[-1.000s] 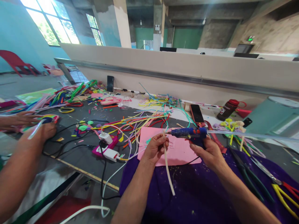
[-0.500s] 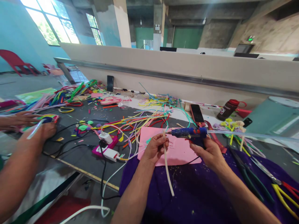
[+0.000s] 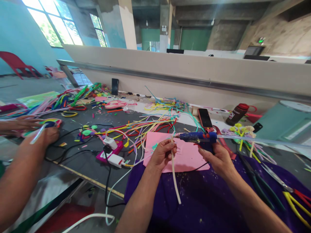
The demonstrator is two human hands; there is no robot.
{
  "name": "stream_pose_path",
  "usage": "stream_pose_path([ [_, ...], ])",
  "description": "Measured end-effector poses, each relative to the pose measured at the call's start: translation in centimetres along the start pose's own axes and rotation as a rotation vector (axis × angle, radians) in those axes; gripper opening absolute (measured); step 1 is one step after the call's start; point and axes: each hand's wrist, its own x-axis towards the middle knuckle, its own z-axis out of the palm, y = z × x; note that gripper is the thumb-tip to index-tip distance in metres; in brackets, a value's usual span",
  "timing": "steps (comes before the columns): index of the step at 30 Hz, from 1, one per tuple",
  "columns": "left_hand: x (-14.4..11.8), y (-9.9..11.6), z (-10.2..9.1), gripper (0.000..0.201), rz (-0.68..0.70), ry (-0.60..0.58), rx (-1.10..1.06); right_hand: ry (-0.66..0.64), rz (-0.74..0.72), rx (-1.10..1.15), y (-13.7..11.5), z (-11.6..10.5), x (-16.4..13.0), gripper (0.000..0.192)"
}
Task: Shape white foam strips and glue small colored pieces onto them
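Observation:
My left hand [image 3: 163, 152] pinches a cream pipe cleaner [image 3: 174, 179] near its upper end, and its long tail hangs down over the purple cloth [image 3: 206, 197]. My right hand [image 3: 220, 158] is wrapped around the grip of a blue hot glue gun [image 3: 198, 137]. The gun's nozzle points left and sits right at the top of the pipe cleaner; whether they touch I cannot tell. A long clear glue stick [image 3: 255, 139] sticks out of the gun's back. Below both hands lies a pink foam sheet [image 3: 189, 161].
Colourful pipe cleaners [image 3: 136, 126] spread across the dark table. A pink power strip [image 3: 114, 151] with chargers and cables lies left. Pliers [image 3: 257, 181] and scissors [image 3: 286, 187] lie right, near a brown bottle [image 3: 237, 114] and a phone [image 3: 204, 117]. A co-worker's hands [image 3: 48, 132] are at far left.
The glue gun and my right hand have shifted very slightly right. My left hand keeps its pinch on the pipe cleaner, almost unmoved.

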Motion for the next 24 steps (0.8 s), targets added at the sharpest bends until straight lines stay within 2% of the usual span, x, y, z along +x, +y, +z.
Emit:
stream_pose_path([
  [6,0.03,-0.1,-0.07,0.021,-0.002,-0.027,-0.007,0.004,-0.009,0.011,-0.09,0.09,-0.05,0.027],
  [17,0.01,0.06,-0.06,0.024,0.02,0.013,0.016,-0.002,0.003,0.003,0.11,-0.06,0.0,0.027],
  [24,0.02,-0.05,-0.1,0.021,0.013,-0.016,-0.012,-0.01,0.007,0.026,0.33,0.08,0.0,0.03],
])
